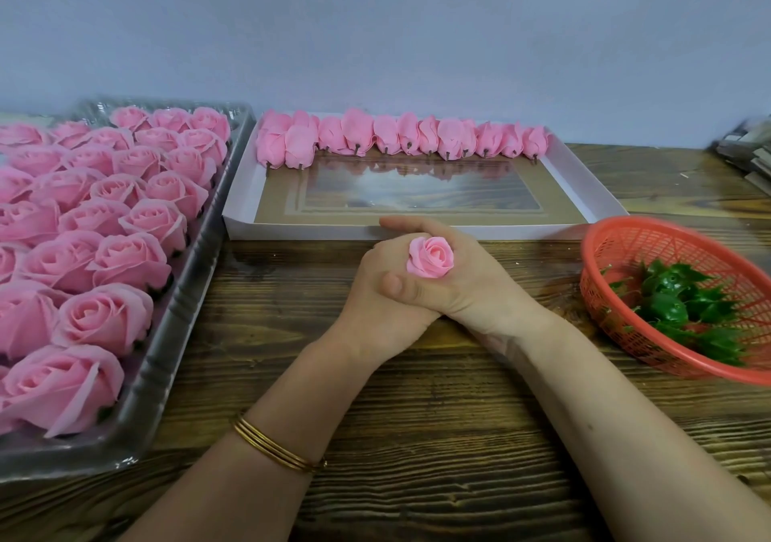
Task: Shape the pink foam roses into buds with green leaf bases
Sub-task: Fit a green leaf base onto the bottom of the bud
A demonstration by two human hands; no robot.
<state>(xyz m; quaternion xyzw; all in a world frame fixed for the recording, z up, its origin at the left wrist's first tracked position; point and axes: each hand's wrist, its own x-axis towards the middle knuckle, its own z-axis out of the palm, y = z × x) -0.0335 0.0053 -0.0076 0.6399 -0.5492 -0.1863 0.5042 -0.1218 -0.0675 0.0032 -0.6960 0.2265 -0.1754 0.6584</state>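
Observation:
A pink foam rose (430, 257) pokes up from between my two clasped hands at the table's middle. My left hand (386, 291) and my right hand (467, 274) wrap around it together, fingers curled, squeezing its lower part, which is hidden. Several open pink roses (104, 224) fill a clear plastic tray (167, 358) on the left. A row of shaped buds (396, 137) lies along the far side of a white box lid (300, 230). Green leaf bases (684, 303) sit in a red plastic basket (617, 249) on the right.
The wooden table (417, 416) runs under everything, with a pale wall behind. Some grey stacked items (747, 153) sit at the far right edge. A gold bangle (275, 445) circles my left wrist.

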